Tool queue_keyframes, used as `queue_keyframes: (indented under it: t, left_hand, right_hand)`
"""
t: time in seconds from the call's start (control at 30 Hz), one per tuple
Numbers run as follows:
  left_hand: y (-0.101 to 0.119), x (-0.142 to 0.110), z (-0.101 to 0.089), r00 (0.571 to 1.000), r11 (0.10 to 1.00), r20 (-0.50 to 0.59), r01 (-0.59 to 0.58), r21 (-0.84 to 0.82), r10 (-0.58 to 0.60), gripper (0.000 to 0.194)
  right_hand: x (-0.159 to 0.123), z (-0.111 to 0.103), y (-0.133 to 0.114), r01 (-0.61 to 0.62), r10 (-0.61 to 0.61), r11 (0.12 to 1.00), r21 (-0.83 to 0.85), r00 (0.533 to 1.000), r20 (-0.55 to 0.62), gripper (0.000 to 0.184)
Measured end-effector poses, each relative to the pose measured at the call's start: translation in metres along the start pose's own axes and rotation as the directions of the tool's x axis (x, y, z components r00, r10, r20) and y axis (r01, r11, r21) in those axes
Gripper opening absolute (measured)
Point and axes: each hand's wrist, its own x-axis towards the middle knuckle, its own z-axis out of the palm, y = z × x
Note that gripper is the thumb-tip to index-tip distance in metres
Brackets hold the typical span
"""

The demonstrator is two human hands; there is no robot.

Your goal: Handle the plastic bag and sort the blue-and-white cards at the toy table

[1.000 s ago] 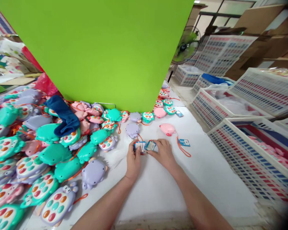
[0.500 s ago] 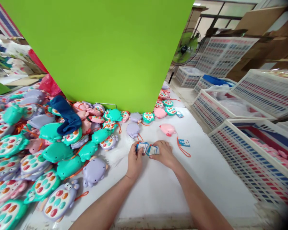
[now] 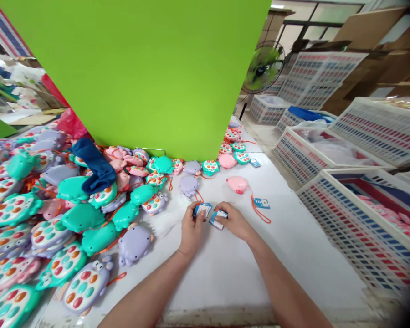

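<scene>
**A:** What are the hands doing?

**B:** The left hand [image 3: 192,230] is pinching a blue-edged card tag [image 3: 202,210] between thumb and fingertips. The right hand [image 3: 234,222] is pinching a second card tag [image 3: 217,220] the same way. They're working just apart, not pressed together.

**A:** How are those tags likely to handle?

**B:** They're looking light, thin and fairly stiff, though the card could bend and a glossy face could slip. I'd take each one by its edges.

**A:** Which way are they pointing?

**B:** The left tag's long axis is running roughly from 8 to 2 o'clock, and the right tag's from 10 to 4. Its print is too small to read.

**A:** And around them?

**B:** Both are sitting just above a white table [image 3: 294,255]. At 1 o'clock, a pink pig toy [image 3: 237,185] is lying near an orange cord [image 3: 259,214] and a loose tag [image 3: 261,203]. A lilac toy [image 3: 188,186] is sitting at 11 o'clock, a heap of pastel toys [image 3: 80,217] is spreading out at 9 o'clock, and white plastic crates [image 3: 348,214] are standing at 3 o'clock.
</scene>
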Motion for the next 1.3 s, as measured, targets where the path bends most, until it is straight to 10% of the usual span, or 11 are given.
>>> queue_keyframes:
  t: [0.47, 1.1, 1.3]
  left_hand:
    - [0.000, -0.002, 0.000, 0.998, 0.991, 0.047, -0.035, 0.131, 0.029, 0.045]
    - [0.008, -0.004, 0.001, 0.997, 0.993, 0.060, 0.035, 0.111, -0.042, 0.049]
    - [0.010, -0.004, -0.001, 0.994, 0.979, 0.102, -0.064, 0.194, 0.044, 0.017]
  right_hand:
    - [0.003, 0.004, -0.009, 0.051, 0.019, 0.835, 0.547, 0.992, -0.122, 0.033]
    - [0.000, 0.016, -0.010, 0.088, -0.058, 0.861, 0.501, 0.995, -0.075, 0.021]
    - [0.002, 0.015, -0.004, 0.142, -0.102, 0.891, 0.431, 0.988, -0.115, 0.021]
